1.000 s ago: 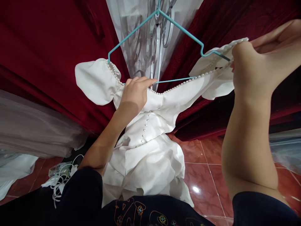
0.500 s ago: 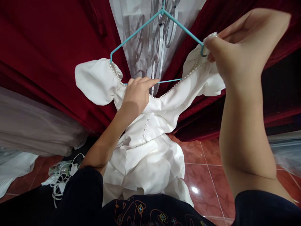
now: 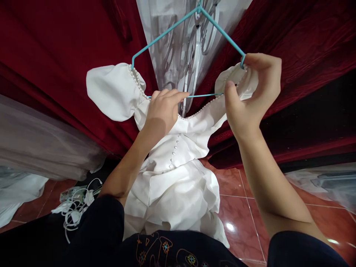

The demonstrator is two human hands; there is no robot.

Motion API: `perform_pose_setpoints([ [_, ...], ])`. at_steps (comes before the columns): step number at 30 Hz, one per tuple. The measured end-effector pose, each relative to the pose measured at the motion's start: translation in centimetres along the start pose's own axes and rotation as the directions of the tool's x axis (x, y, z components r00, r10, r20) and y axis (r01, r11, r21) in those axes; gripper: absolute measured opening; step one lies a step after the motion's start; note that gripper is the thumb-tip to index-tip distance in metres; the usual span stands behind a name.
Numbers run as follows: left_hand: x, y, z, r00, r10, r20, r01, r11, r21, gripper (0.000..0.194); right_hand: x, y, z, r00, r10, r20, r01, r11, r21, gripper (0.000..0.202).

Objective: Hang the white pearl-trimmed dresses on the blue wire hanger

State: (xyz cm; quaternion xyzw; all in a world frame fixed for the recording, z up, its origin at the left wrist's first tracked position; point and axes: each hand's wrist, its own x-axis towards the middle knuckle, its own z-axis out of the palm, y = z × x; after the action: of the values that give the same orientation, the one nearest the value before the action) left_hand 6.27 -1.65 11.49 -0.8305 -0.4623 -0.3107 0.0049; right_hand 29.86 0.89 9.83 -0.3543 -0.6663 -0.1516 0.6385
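Observation:
A white dress [image 3: 178, 189] with puffed sleeves, a pearl-edged neckline and a row of buttons hangs on a light blue hanger [image 3: 167, 34]. My left hand [image 3: 164, 111] is closed over the neckline and the hanger's lower bar near the middle. At the hanger's right end, my right hand [image 3: 253, 92] has its fingertips at the hooked tip and its thumb lower, by the pearl edge; the thumb and fingers are spread apart. Behind this hand lies the right sleeve, partly hidden. The left puffed sleeve [image 3: 111, 91] hangs free beside the hanger's left end.
Dark red curtains [image 3: 55, 48] hang on both sides of a white ornate frame [image 3: 193, 55]. White cables [image 3: 73, 215] lie at the lower left. Pale sheer fabric [image 3: 41, 133] hangs at the left, above a red tiled floor [image 3: 236, 211].
My right hand has moved left and down from the right sleeve's outer part to the hanger's end, and its thumb and fingers have parted. My left hand keeps its place on the neckline.

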Motion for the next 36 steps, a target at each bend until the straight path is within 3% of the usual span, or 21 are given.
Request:
perform_pose_setpoints([
  [2,0.1,0.1,0.0,1.000,0.002,0.009,-0.002,1.000,-0.005,0.055,-0.1,-1.2,-0.1,0.995,-0.074,-0.070,0.077,0.996,0.039,0.042],
  [4,0.2,0.3,0.1,1.000,0.008,0.015,-0.008,1.000,-0.008,0.055,-0.2,-2.4,-0.1,0.990,-0.135,-0.039,0.138,0.987,0.079,0.040],
  [7,0.3,0.4,0.5,1.000,0.020,0.010,-0.021,1.000,0.011,0.054,-1.0,-3.2,0.4,0.951,-0.139,0.274,0.107,0.986,0.131,0.036],
  [9,0.2,0.3,1.0,0.999,0.043,-0.004,-0.043,0.999,0.022,0.052,-1.8,-3.0,1.0,0.908,-0.104,0.405,0.073,0.993,0.093,0.034],
  [12,-0.6,-0.1,1.6,0.993,0.093,-0.072,-0.094,0.996,-0.008,0.051,-3.0,-2.3,1.8,0.928,-0.079,0.363,0.079,0.997,0.015,0.035],
  [14,-1.2,-0.4,1.5,0.980,0.073,-0.187,-0.080,0.996,-0.031,0.048,-3.6,-2.1,2.1,0.945,-0.081,0.318,0.084,0.996,0.006,0.033],
  [16,-1.5,-1.0,0.9,0.921,0.017,-0.388,-0.021,1.000,-0.007,0.040,-3.9,-2.3,2.2,0.948,-0.061,0.313,0.062,0.998,0.007,0.031],
  [18,-1.2,-2.0,-0.1,0.801,-0.003,-0.598,0.051,0.997,0.063,0.030,-4.0,-2.7,2.3,0.941,-0.018,0.338,0.024,1.000,-0.011,0.030],
  [20,-0.5,-3.5,-1.1,0.685,-0.005,-0.728,0.120,0.987,0.106,0.047,-4.0,-3.1,2.5,0.936,0.009,0.352,0.006,0.999,-0.043,0.030],
  [21,-0.1,-4.3,-1.6,0.660,-0.025,-0.751,0.148,0.984,0.098,0.053,-4.0,-3.3,2.5,0.936,0.010,0.351,0.010,0.998,-0.055,0.031],
  [24,0.9,-6.5,-2.5,0.692,-0.136,-0.709,0.162,0.986,-0.031,0.043,-3.9,-3.2,2.6,0.946,-0.039,0.321,0.057,0.997,-0.047,0.031],
  [27,1.1,-7.7,-3.6,0.726,-0.167,-0.667,0.044,0.979,-0.197,0.042,-3.7,-2.7,2.5,0.952,-0.058,0.301,0.071,0.997,-0.030,0.029],
  [29,0.9,-8.3,-4.5,0.704,-0.180,-0.687,-0.022,0.961,-0.275,0.045,-3.7,-2.4,2.4,0.946,-0.033,0.324,0.047,0.998,-0.036,0.029],
  [32,0.2,-9.6,-5.6,0.636,-0.233,-0.735,-0.015,0.949,-0.314,0.043,-3.6,-2.2,2.5,0.937,-0.031,0.349,0.035,0.999,-0.006,0.030],
  [34,-0.5,-10.8,-5.9,0.597,-0.274,-0.754,0.044,0.949,-0.311,0.037,-3.7,-2.2,2.6,0.941,-0.063,0.332,0.057,0.998,0.029,0.030],
  [36,-1.5,-11.9,-5.8,0.607,-0.341,-0.718,0.170,0.938,-0.302,0.025,-3.7,-2.2,2.8,0.943,-0.075,0.323,0.067,0.997,0.035,0.029],
])
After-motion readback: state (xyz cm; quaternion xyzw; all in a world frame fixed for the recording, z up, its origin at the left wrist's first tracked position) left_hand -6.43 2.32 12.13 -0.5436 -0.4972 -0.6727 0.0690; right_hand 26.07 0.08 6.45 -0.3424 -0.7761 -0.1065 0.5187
